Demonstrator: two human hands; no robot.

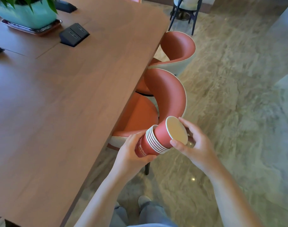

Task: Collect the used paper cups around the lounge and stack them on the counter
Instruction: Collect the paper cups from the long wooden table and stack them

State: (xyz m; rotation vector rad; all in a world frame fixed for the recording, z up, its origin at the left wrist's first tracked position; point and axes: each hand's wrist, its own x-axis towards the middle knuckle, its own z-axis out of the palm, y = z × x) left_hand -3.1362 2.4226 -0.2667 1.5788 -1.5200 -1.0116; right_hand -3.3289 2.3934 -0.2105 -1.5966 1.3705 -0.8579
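Stack of cups [142, 149]: held in the air just off the table's right long edge, over the front of the nearer chair; nothing is touched but the hands.
Long axis: tilted, with the base low and to the left and the mouths high and to the right, away from the table.
Top cup [161, 133]: partly pushed into the stack on the same axis, its cream inside facing up and right.
Cup count: five or six white rims are seen nested together, plus the top cup; the exact number cannot be told.
Left hand [131, 151]: wrapped round the lower body of the stack, where white lettering is seen.
Right hand [195, 145]: clamped on the top cup's rim, thumb at the near side and fingers at the far side.
Table [66, 95]: brown wood; three black socket boxes [74, 35] and one teal plant pot [26, 15] on a tray [46, 29] at its far left corner.
Chairs: two orange ones, nearer chair [168, 95] and farther chair [177, 46], tucked under the right edge; one dark-framed chair [186, 7] well apart.
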